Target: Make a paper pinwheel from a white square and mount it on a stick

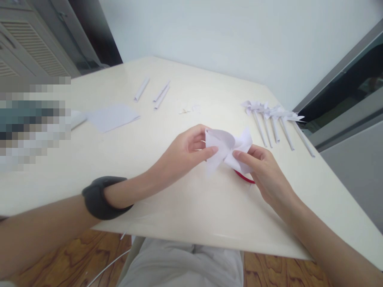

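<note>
Between my two hands is a white paper pinwheel (220, 139), its blades folded toward the middle, held above the table. My left hand (194, 145) pinches its left blade, thumb on the front and fingers behind. With the thumb near the centre, my right hand (263, 163) grips the right side; its other fingers are partly hidden by the paper. A red curved thing (244, 177) shows on the table beneath the pinwheel and right hand, mostly covered, so I cannot tell what it is.
Several paper pinwheels on rolled sticks (277, 113) lie in a row at the right. Rolled paper tubes (161, 95) lie at the back, beside small scraps (190, 109). Flat paper sheets (113, 117) rest at the left, near a blurred-out area. The white table (179, 215) meets a wall behind.
</note>
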Available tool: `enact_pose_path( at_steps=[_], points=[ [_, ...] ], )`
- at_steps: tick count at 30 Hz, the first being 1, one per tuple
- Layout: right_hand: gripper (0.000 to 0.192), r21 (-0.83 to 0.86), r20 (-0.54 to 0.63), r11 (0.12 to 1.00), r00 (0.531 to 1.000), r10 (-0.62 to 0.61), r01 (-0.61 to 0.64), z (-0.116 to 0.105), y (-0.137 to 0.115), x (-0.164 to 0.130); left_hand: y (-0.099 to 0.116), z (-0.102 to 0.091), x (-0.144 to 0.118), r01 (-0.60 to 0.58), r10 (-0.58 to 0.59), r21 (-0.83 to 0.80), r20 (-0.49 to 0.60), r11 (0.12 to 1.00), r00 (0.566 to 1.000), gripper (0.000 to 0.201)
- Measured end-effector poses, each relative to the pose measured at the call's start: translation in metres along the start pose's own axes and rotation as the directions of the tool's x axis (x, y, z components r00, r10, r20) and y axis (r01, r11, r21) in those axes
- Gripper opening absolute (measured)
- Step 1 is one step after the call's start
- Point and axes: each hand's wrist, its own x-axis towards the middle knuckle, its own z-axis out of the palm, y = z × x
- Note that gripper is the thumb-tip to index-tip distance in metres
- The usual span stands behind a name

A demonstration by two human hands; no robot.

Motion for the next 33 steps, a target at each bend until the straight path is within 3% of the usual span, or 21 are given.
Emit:
enact_pose_path(
  at_steps=[6,10,13,21,25,28,30,33],
  points=[
    [0.014,0.077,0.013,0.996,0.999,0.041,-0.042,-0.001,0.001,0.003,0.004,0.001,-0.003,-0.183,0.222,0.219,-0.169,0.958,0.96,0.005],
    [0.013,0.07,0.025,0.996,0.999,0.045,-0.047,0.002,-0.002,0.001,0.006,0.005,-0.008,-0.306,0.379,0.386,-0.125,0.87,0.917,0.009],
    [0.016,0.069,0.038,0.996,0.998,0.046,-0.049,0.002,-0.004,0.0,0.005,0.006,-0.011,-0.351,0.43,0.424,-0.103,0.835,0.897,0.013],
    [0.018,0.114,0.088,0.984,0.988,0.13,-0.14,0.001,-0.004,-0.002,0.004,0.002,-0.011,-0.343,0.449,0.489,-0.115,0.802,0.886,0.013],
    [0.016,0.173,0.115,0.967,0.979,0.168,-0.186,0.001,-0.008,-0.004,0.003,-0.001,-0.006,-0.211,0.282,0.329,-0.185,0.921,0.942,0.017],
    [0.015,0.19,0.117,0.963,0.979,0.17,-0.19,0.002,-0.008,-0.005,0.003,-0.003,-0.002,-0.127,0.177,0.259,-0.181,0.957,0.967,0.016],
    [0.016,0.196,0.107,0.964,0.981,0.164,-0.182,0.003,-0.006,-0.004,0.003,-0.003,-0.002,-0.123,0.177,0.283,-0.173,0.951,0.969,0.014],
    [0.017,0.214,0.11,0.961,0.982,0.153,-0.173,0.003,-0.005,-0.003,0.005,-0.002,-0.005,-0.205,0.286,0.41,-0.148,0.889,0.947,0.012]
  ],
)
